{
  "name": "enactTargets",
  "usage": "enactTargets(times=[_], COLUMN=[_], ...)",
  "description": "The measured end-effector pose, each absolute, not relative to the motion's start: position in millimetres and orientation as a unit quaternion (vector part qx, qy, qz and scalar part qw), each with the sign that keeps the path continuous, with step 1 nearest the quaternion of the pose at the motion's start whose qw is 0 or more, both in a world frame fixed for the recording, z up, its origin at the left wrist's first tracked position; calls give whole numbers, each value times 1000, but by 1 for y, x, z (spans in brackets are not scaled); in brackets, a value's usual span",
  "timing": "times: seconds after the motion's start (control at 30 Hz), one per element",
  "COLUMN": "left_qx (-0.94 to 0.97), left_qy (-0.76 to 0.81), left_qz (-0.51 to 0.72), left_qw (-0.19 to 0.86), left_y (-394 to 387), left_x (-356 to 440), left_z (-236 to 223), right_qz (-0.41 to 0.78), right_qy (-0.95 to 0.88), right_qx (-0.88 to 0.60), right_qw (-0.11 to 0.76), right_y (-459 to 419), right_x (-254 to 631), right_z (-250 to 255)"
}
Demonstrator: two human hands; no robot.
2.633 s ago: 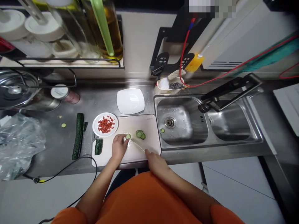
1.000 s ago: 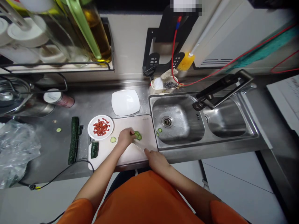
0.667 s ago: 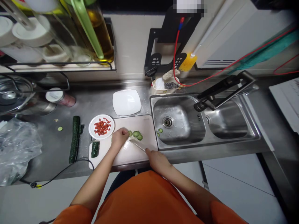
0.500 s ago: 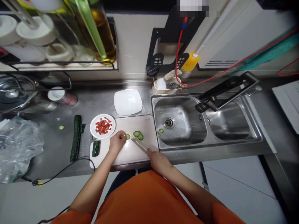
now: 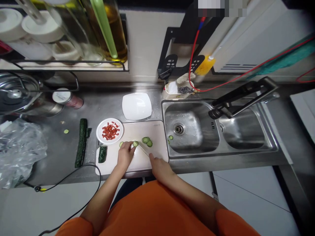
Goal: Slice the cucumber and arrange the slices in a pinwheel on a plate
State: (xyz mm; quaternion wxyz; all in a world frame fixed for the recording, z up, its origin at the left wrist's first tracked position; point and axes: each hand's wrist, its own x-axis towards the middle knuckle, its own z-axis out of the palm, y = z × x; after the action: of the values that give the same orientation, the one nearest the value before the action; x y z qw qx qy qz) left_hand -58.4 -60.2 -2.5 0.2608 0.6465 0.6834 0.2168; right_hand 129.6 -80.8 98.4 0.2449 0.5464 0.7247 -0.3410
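Observation:
My left hand (image 5: pixel 125 154) is over the cutting board (image 5: pixel 115 165), fingertips pinched together at a cucumber slice (image 5: pixel 135 143). In my right hand (image 5: pixel 160 167) is a kitchen knife (image 5: pixel 144 150), its blade seen nearly edge-on and its tip close to that slice. The knife's handle is hidden in my fist. Several overlapping cucumber slices (image 5: pixel 147 141) lie to the right of the blade. Another pale slice (image 5: pixel 121 144) shows just behind my left hand. A short cucumber chunk (image 5: pixel 102 154) rests at the board's left end.
A white plate of chopped red pieces (image 5: pixel 109 131) overlaps the board's upper left corner. Behind the board is a white square plate (image 5: pixel 136 106). A long cucumber (image 5: pixel 81 143) and a plastic bag (image 5: pixel 21 154) lie left. The steel sink (image 5: pixel 194 126) adjoins the board's right.
My right hand has moved left with the knife, whose blade is turned more edge-on. My left fingers have come onto the slice. A pale slice now shows behind my left hand.

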Motion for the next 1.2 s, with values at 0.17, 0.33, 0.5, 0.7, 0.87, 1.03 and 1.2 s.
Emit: enactTargets(times=[0.17, 0.33, 0.5, 0.7, 0.87, 1.03, 1.2], left_qx=[646, 645, 648, 650, 646, 633, 605], left_qy=[681, 680, 679, 676, 680, 693, 714], left_qz=[221, 226, 225, 229, 224, 210, 203], left_qw=[264, 266, 261, 261, 264, 273, 287], left_y=[-61, -61, -60, -60, -59, -55, -51], left_x=[-58, -58, -58, -59, -59, -59, -55], left_z=[-2, -3, -4, -3, -2, 0, 6], right_qz=[-323, -322, -338, -372, -385, -396, -396], right_qy=[737, 739, 717, 697, 692, 690, 682], right_qx=[545, 543, 557, 558, 561, 556, 551], right_qw=[237, 235, 248, 254, 242, 242, 272], right_y=[-83, -83, -79, -74, -75, -80, -85], right_x=[124, 122, 118, 112, 109, 118, 132], right_z=[93, 95, 103, 105, 104, 102, 106])
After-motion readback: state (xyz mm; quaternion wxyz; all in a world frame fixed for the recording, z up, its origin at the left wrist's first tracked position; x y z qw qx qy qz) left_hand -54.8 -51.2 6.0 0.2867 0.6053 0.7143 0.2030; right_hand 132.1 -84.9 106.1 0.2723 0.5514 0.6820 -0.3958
